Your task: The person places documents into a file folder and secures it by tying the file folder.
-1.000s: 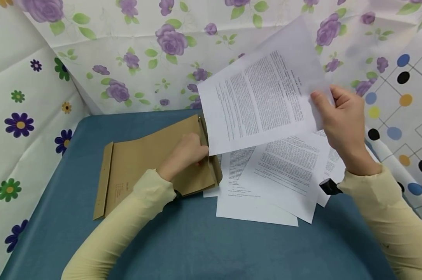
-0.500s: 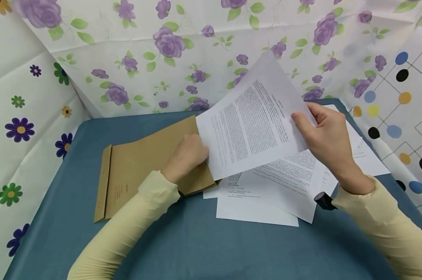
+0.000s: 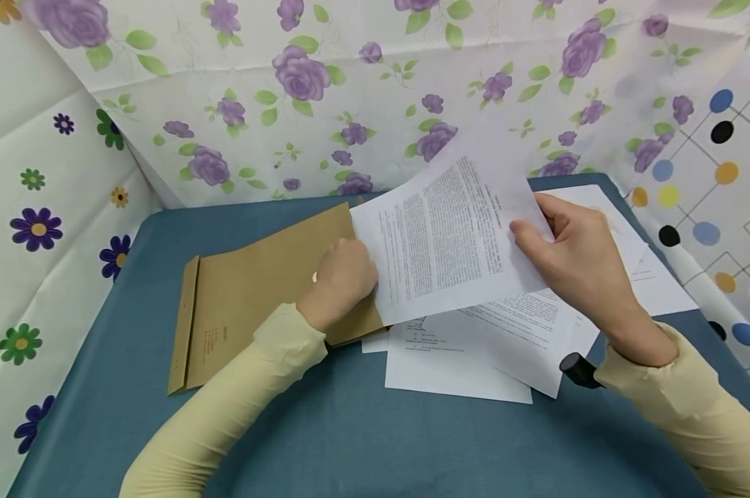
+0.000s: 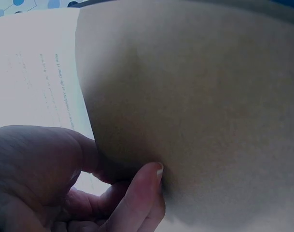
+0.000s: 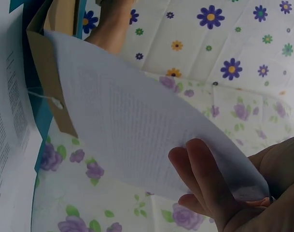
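Biggest thing on my feed is the backdrop [image 3: 238, 83]: purple flowers at the far side, daisy-type ones on the left, colored dots on the right. Below it I've got the blue table [image 3: 362, 443]. Loose papers [image 3: 455, 377] overlap on its right half, and more lie beyond the right wrist toward the far right corner. The brown envelope [image 3: 256, 290] lies on the left half, mouth facing right, tiny red print near its left end. The printed page [image 3: 443, 242] is up at a slant right of it, left edge at the mouth. Can't tell from here how much of it sits inside, tbh. The right hand [image 3: 580, 259] has the page's right end pinched, thumb on one side, fingers on the other. The left hand [image 3: 343, 280] is curled and pinching the envelope's right edge. Smallest bit I can spot is the white string [image 5: 46, 96] on the envelope's flap.
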`<state>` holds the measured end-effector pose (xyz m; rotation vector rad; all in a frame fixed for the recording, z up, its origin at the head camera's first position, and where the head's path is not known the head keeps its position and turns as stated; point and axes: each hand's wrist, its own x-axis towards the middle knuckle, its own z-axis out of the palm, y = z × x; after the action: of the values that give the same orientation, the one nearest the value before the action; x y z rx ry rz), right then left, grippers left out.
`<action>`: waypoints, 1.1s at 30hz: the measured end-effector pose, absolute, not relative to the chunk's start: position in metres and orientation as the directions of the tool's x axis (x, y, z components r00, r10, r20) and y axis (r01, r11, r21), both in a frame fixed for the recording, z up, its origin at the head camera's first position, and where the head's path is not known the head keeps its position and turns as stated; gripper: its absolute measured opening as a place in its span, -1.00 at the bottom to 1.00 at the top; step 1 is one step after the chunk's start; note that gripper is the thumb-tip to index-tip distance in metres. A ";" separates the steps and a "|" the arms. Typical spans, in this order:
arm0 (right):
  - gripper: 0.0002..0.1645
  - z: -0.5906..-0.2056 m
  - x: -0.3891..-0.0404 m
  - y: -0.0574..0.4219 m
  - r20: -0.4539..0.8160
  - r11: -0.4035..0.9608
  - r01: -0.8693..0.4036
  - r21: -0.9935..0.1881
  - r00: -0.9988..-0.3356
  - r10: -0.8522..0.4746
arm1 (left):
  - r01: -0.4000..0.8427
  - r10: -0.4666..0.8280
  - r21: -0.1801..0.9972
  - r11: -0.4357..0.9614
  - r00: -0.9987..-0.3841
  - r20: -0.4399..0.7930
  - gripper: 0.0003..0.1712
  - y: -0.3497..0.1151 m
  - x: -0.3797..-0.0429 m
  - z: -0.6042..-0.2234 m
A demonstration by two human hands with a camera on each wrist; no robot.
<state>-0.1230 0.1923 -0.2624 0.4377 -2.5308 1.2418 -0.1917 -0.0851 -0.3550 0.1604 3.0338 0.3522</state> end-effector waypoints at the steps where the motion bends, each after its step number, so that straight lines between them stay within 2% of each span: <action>1: -0.57 -0.262 -0.123 0.192 0.377 0.582 -0.392 -0.712 -0.913 -0.154 | 0.100 0.117 0.230 0.968 -0.991 -0.062 -0.66 -0.085 -0.191 -0.355; 6: -0.55 -0.258 -0.127 0.195 0.300 0.567 -0.344 -0.749 -0.938 -0.173 | 0.120 0.128 0.227 0.967 -0.992 -0.021 -0.68 -0.085 -0.190 -0.358; 15: -0.54 -0.258 -0.131 0.202 0.114 0.532 -0.179 -0.828 -0.982 -0.154 | 0.095 0.101 0.243 0.965 -0.995 -0.014 -0.67 -0.085 -0.190 -0.358; 25: -0.51 -0.254 -0.131 0.193 0.041 0.514 -0.151 -0.844 -0.975 -0.219 | 0.086 0.088 0.208 0.974 -0.996 0.002 -0.71 -0.083 -0.190 -0.364; 33: -0.50 -0.261 -0.153 0.196 -0.026 0.506 -0.159 -0.848 -0.941 -0.338 | 0.132 0.129 0.187 0.973 -0.991 0.031 -0.72 -0.082 -0.186 -0.366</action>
<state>-0.1528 0.1964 -0.2612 0.4811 -2.8858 1.5907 -0.1864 -0.0821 -0.3660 0.2080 3.1387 0.3001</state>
